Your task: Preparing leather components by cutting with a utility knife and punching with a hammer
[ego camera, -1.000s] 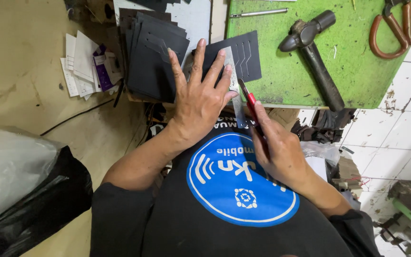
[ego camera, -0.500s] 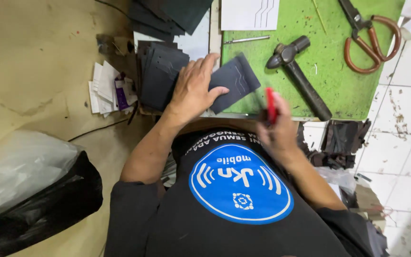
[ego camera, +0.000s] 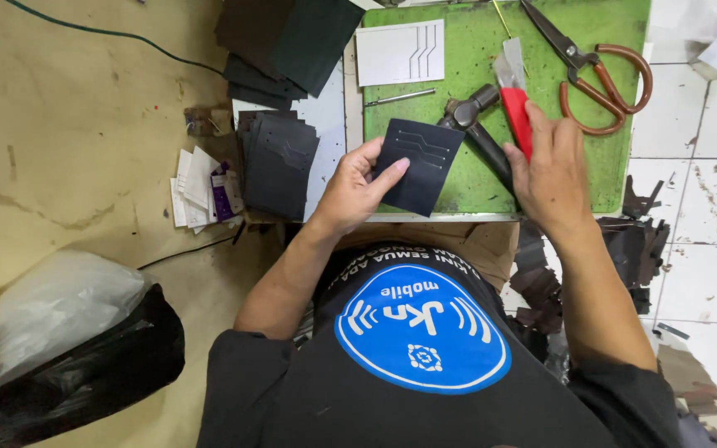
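- Holding a dark cut-out leather piece (ego camera: 418, 164) in the left hand (ego camera: 357, 187), thumb on its top face and fingers curled around its left edge, so it's properly gripped. The piece has stepped slit lines cut across it and sits over the near-left corner of the green cutting mat (ego camera: 475, 58).
- Right hand (ego camera: 551, 170) is wrapped around a red utility knife (ego camera: 514, 108), pretty firm grasp, blade end pointing to the far side. It's over the right half of the mat.
- Between the two hands a hammer (ego camera: 479, 124) lies on the mat, dark handle running near-right under the right hand's fingers. Looks like the leather piece just overlaps the head end, can't tell if they actually touch.
- Far right on the mat: big scissors with brown handles (ego camera: 599, 70), lying shut.
- Far left on the mat: a white card template (ego camera: 400, 51) with the same stepped lines, and a thin metal rod (ego camera: 400, 96) just near of it.
- Left of the mat there's a stack of dark pieces (ego camera: 280, 162), with more dark sheets (ego camera: 288, 37) further back.
- Some white paper scraps (ego camera: 197, 187) sit left of that stack, and a black plastic bag (ego camera: 68, 357) is on the floor near-left.
- Dark offcuts (ego camera: 636, 228) piled on the white tiles to the right.
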